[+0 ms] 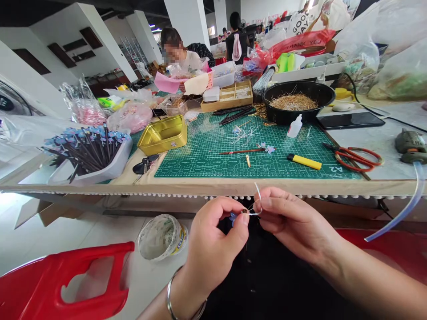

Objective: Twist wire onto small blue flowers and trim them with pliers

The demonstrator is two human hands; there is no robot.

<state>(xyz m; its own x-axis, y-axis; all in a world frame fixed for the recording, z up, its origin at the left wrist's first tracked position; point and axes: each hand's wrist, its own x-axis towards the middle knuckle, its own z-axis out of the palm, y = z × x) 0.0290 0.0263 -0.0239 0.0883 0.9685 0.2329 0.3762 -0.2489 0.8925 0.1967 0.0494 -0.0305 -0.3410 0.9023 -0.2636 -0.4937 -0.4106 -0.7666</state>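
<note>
In front of the table edge, my left hand pinches a small dark-ended piece between thumb and forefinger. A bit of blue flower shows behind those fingers; the rest is hidden by the hand. My right hand is closed on a thin white strip, which curves from its fingertips across to the dark end. Whether it is thread, wire or ribbon I cannot tell. Ahead on the green cutting mat lie a blue flower on a brown stick, a gold clip and a yellow cutter.
Red-handled scissors, a glue gun and a phone lie right. A black basin and white bottle stand behind. Left are a gold tin and tray of flowered black sticks. People sit beyond.
</note>
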